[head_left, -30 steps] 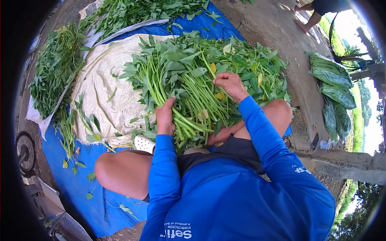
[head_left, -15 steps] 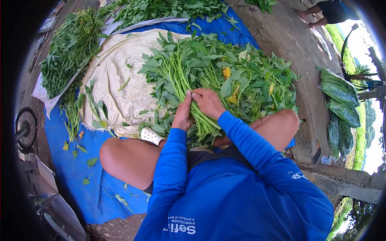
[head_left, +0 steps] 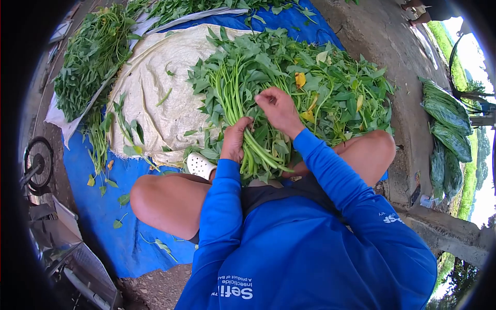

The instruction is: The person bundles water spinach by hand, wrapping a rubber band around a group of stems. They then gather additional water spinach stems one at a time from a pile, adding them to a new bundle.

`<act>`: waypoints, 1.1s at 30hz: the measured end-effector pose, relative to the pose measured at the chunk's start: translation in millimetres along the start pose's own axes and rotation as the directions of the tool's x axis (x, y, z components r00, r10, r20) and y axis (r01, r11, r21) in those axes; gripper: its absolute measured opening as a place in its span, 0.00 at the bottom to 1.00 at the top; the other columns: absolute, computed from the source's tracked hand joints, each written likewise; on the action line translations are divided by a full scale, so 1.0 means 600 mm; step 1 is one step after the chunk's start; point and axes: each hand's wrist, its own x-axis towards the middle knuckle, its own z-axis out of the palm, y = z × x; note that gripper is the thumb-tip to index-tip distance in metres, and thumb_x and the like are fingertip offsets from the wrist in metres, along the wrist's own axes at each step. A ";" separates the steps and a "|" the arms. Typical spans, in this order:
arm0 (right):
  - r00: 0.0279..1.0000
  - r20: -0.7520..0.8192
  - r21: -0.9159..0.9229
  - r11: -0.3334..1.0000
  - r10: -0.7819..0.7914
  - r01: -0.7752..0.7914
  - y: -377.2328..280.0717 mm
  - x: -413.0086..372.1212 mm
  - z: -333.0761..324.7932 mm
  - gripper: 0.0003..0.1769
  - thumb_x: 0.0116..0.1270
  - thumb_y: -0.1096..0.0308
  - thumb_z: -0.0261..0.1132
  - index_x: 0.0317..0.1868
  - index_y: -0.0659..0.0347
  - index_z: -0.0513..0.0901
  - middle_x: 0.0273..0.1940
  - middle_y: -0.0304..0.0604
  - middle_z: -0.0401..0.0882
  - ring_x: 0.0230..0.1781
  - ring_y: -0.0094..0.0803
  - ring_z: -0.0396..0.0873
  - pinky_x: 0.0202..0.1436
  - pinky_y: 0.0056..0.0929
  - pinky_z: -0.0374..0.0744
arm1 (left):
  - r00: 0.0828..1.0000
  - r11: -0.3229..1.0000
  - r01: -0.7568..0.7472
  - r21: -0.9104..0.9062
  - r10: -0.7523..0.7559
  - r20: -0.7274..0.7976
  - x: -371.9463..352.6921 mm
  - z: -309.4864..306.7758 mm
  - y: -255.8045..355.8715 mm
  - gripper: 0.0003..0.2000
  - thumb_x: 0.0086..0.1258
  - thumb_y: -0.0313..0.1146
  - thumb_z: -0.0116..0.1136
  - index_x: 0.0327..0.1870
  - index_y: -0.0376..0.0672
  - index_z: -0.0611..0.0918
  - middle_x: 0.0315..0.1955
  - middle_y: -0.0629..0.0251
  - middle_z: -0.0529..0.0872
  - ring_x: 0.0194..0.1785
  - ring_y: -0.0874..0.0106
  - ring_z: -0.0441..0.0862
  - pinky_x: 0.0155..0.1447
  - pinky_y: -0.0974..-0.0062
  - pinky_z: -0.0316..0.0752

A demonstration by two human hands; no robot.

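My left hand (head_left: 236, 139) is wrapped round the stems of a bunch of leafy greens (head_left: 227, 93), whose cut ends point toward my lap. My right hand (head_left: 279, 109) is raised to the right of the bunch, clear of its stems, with the fingers curled together; what they hold, if anything, is too small to name. Under and beyond it spreads a loose heap of greens (head_left: 336, 88) with a few yellow leaves. A cream sack (head_left: 150, 82) lies flat to the left of the bunch.
Beneath everything is a blue tarp (head_left: 98, 217). More greens (head_left: 88, 72) are piled at the upper left. Bagged greens (head_left: 447, 111) lie on the right. A wheel (head_left: 39, 165) stands at the left edge. Part of a person (head_left: 431, 11) shows at the upper right.
My right hand has come off the bunch and moved up and to the right. My left hand still grips the stems. The whole view has shifted slightly.
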 end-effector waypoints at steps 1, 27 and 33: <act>0.996 -0.091 0.187 0.982 0.011 0.006 0.006 0.045 -0.006 0.13 0.75 0.61 0.71 0.44 0.66 0.88 0.34 0.36 0.84 0.38 0.24 0.79 0.45 0.30 0.79 | 1.000 0.999 0.028 0.031 -0.027 -0.004 -0.042 0.031 0.033 0.12 0.68 0.33 0.73 0.47 0.37 0.87 0.33 0.66 0.89 0.29 0.73 0.84 0.36 0.75 0.80; 0.727 0.682 -0.284 0.884 -0.086 0.371 -0.078 -0.187 -0.207 0.10 0.75 0.62 0.68 0.46 0.60 0.86 0.41 0.49 0.84 0.49 0.52 0.84 0.52 0.52 0.81 | 0.969 0.970 -0.237 0.051 0.240 -0.062 -0.067 0.044 0.128 0.11 0.74 0.39 0.73 0.39 0.45 0.83 0.33 0.67 0.86 0.33 0.72 0.84 0.40 0.70 0.85; 0.969 -0.159 -0.969 0.159 0.189 -0.190 0.036 -0.089 -0.373 0.16 0.67 0.62 0.70 0.49 0.65 0.92 0.46 0.60 0.90 0.50 0.53 0.89 0.60 0.48 0.87 | 0.953 0.945 -0.290 0.154 0.299 -0.040 -0.077 0.076 0.136 0.10 0.75 0.39 0.73 0.42 0.43 0.85 0.33 0.69 0.85 0.34 0.75 0.80 0.43 0.75 0.79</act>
